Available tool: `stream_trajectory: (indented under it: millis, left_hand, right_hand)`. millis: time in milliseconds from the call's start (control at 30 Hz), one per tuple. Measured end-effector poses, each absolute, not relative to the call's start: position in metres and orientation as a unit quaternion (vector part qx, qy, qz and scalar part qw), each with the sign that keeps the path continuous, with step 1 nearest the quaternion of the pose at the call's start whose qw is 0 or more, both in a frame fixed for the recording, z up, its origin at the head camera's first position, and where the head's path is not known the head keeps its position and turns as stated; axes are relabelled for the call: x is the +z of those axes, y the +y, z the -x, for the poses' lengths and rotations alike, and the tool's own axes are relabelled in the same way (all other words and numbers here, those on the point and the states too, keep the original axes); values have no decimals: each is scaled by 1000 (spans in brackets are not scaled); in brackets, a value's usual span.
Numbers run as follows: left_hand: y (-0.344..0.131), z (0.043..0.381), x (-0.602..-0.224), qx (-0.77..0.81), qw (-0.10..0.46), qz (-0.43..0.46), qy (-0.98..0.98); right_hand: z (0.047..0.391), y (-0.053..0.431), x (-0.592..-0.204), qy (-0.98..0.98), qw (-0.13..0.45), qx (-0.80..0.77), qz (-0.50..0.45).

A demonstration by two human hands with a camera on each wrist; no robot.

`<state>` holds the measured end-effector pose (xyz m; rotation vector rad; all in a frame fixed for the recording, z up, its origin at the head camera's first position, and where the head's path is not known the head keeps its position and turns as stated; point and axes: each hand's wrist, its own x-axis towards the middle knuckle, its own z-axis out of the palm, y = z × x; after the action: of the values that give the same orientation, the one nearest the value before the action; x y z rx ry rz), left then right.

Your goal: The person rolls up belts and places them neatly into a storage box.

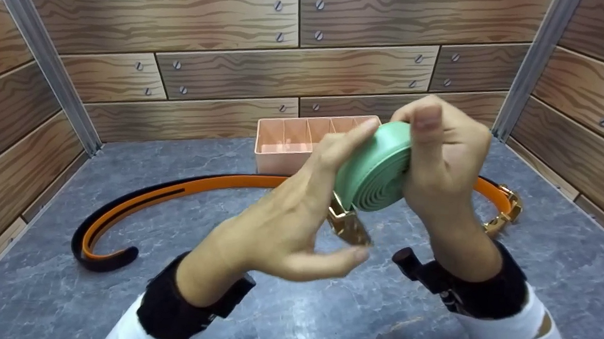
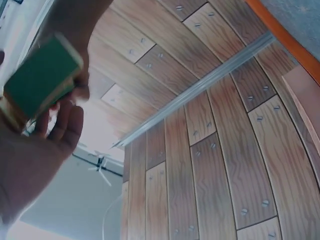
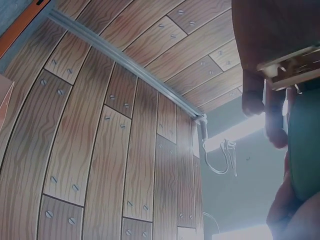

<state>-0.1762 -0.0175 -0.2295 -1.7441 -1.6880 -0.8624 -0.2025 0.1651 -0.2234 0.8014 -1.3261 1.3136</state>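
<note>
A mint-green belt, wound into a tight roll with its coils facing me, is held up in the middle of the head view. Its gold buckle hangs below the roll's lower left. My right hand grips the roll from the right, thumb raised along the near side. On the other side, the fairly straight fingers of my left hand rest against the roll, while the thumb extends apart below the buckle. The left wrist view shows the roll between both hands; in the right wrist view the buckle is blurred.
Behind the hands stands a pink divided box. An orange and black belt curves across the grey tabletop in front of it, its tip curled at left and gold hardware at right. Wood-patterned panels enclose the table.
</note>
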Motion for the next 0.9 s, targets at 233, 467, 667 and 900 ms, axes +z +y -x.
stream_trajectory:
  millis: [233,467,667,900]
  left_hand:
    - [-29,179,-234,-269,210,676,-654]
    - [-15,185,-239,-309,277,649,-637]
    - [-16,182,-236,-358,318,624,-618]
    - [-20,178,-234,-371,342,610,-611]
  right_hand:
    - [201,164,-221,-555,477,589,-342]
    - [199,167,-221,-542,415,646,-342]
    - [195,160,-222,-540,382,661,-355]
    - [195,155,-225,-536,304,686,-387]
